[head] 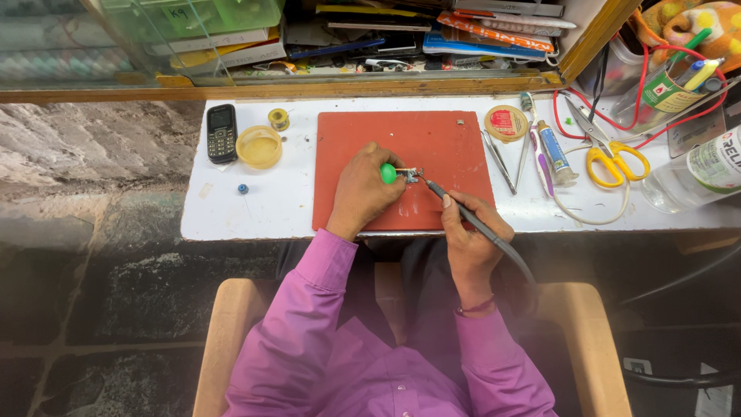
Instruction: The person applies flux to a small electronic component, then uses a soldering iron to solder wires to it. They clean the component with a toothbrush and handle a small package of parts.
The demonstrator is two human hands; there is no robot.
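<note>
I sit on a wooden chair in my purple shirt. My right hand is closed around a dark iron, held like a pen. Its cord runs back past my wrist. The tip of the iron points up and left and meets a small metal part on the red mat.

My left hand rests on the mat, just left of the part. Its fingers are curled around a little green handle. A thin bit sticks out of the handle and touches the part. The part lies near the middle of the mat, between my two hands.

The mat lies on a white desk. Left of the mat sit a yellow dish, a small roll of wire and a black phone. A tiny blue bead lies near the dish.

Right of the mat are tweezers, a round tin, a small tube and yellow scissors. Red wires loop farther right, beside a clear bottle.

Past the desk is a shelf full of books and boxes.
</note>
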